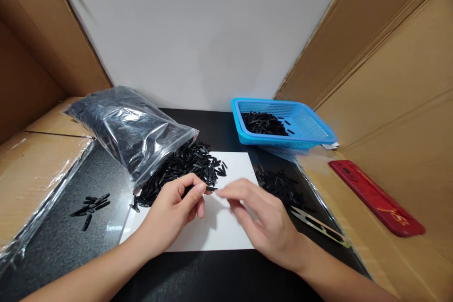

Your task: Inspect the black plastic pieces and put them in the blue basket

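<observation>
My left hand is closed in a pinch, thumb against finger, on a thin black strip. The strip's free end points right, over a white board. Close to that end are the fingertips of my right hand, smeared by motion; whether they grip anything I cannot tell. Behind my left hand, many similar small black pieces lie heaped on the board, beside the mouth of a clear plastic bag full of dark contents.
A blue plastic basket with black pieces stands at the back right. More black pieces lie right of the board, near thread snips. Several pieces lie at left. A red case rests on cardboard at right.
</observation>
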The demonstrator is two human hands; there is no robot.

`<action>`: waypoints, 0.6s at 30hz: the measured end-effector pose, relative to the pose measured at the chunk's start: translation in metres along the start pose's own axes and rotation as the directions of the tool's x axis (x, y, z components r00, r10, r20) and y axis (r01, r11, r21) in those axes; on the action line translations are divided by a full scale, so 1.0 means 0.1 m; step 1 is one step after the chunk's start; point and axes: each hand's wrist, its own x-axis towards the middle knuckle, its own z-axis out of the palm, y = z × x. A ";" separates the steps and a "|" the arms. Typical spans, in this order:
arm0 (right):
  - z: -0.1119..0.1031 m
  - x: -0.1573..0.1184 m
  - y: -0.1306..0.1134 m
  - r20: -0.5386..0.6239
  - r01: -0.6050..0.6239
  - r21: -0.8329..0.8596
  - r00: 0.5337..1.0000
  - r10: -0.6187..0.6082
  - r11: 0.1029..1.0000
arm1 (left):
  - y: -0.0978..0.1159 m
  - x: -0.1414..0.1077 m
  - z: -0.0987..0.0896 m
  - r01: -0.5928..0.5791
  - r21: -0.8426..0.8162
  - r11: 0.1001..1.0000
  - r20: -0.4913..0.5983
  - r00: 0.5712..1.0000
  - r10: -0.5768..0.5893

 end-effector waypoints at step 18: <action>0.10 -0.02 0.04 -0.109 -0.455 0.484 0.816 0.567 0.747 | 0.09 -0.05 0.02 0.255 -0.363 0.896 0.142 0.966 -0.218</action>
